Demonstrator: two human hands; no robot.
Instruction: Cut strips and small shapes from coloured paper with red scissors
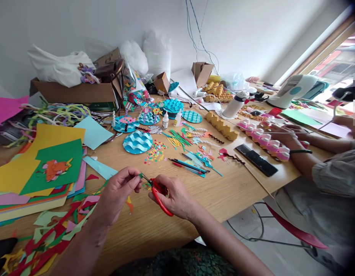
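My right hand (176, 195) grips a pair of scissors with red handles (161, 201), its metal blades pointing left toward my other hand. Between the fingertips of my left hand (122, 188) is pinched a small green paper piece (141, 175), which touches or nearly touches the blade tips. Both hands are just above the wooden table's front part. Paper scraps (62, 226) in red, green, pink and yellow lie around my left forearm. Beyond my hands are a pile of tiny paper bits (156, 151) and several pens (189, 166).
Coloured paper sheets (59, 165) are stacked at left. Blue wave-patterned discs (137, 142), two small white bottles (165, 120) and a box (76, 94) stand farther back. At right, a co-worker's hands (283, 134) touch a pink-painted egg carton (260, 140) near a black phone (256, 160).
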